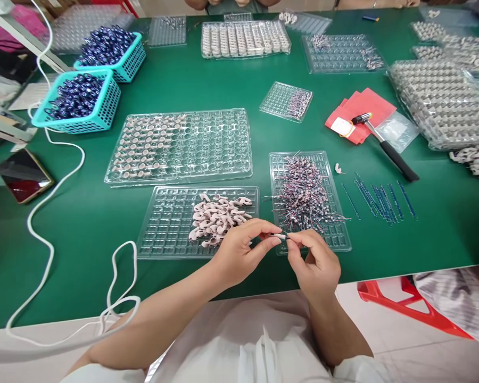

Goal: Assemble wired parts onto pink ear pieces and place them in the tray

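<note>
My left hand point(241, 250) pinches a small white plastic housing point(280, 236) between thumb and fingers. Against its right end my right hand point(317, 260) is closed on a tiny dark piece, mostly hidden by the fingertips; I cannot make out its kind. Just beyond the hands, a clear tray point(277, 165) carries a heap of small wired components point(301, 191) with thin red and dark leads. Left of it, white curved plastic housings point(219, 215) are piled on another clear tray point(163, 221). One loose housing point(338, 168) lies right of the wire heap.
A partly filled clear tray point(211, 143) lies farther back. Blue baskets point(107, 101) of shiny dark-blue parts stand left, near a phone point(24, 174) and white cable point(48, 244). Right are narrow blue strips point(369, 199), a hammer point(389, 151), red sheets point(363, 109) and stacked trays point(435, 106).
</note>
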A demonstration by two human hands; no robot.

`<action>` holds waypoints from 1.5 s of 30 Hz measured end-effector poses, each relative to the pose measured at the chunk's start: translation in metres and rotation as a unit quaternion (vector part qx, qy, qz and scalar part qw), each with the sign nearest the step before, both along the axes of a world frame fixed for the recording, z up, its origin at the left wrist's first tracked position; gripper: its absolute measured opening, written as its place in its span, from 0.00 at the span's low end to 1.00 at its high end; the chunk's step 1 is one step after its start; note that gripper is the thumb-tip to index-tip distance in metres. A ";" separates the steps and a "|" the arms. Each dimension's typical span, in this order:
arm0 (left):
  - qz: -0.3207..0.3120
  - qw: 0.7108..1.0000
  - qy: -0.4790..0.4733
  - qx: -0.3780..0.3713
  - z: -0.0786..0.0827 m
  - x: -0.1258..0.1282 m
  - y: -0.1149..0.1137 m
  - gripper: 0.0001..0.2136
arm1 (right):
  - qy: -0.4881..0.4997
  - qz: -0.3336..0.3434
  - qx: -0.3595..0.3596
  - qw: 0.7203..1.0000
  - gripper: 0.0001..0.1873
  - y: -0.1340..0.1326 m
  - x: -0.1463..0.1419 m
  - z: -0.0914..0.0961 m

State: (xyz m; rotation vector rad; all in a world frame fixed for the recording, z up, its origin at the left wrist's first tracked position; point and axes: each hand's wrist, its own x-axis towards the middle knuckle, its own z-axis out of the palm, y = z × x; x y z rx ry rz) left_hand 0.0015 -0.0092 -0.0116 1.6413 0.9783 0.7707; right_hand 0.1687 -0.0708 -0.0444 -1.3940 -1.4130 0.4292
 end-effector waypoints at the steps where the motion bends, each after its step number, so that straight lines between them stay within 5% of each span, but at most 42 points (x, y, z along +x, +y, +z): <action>1: 0.001 1.000 0.004 0.003 0.000 0.000 0.000 0.06 | -0.003 0.000 -0.002 1.000 0.10 0.000 0.000 0.000; 14: -0.012 0.998 0.022 0.054 -0.001 -0.001 0.002 0.06 | -0.032 0.040 0.007 0.999 0.12 0.000 0.002 -0.001; 24: 0.003 0.998 -0.029 -0.063 0.003 -0.001 0.001 0.07 | 0.081 0.084 -0.024 0.993 0.21 -0.005 0.005 -0.007; 31: -0.006 0.999 -0.046 0.000 0.002 0.000 0.000 0.05 | 0.091 0.067 -0.018 0.993 0.11 -0.004 0.005 -0.006; 45: -0.044 0.993 -0.039 0.099 -0.002 -0.002 0.002 0.05 | 0.072 0.090 0.010 0.993 0.17 -0.002 0.006 -0.004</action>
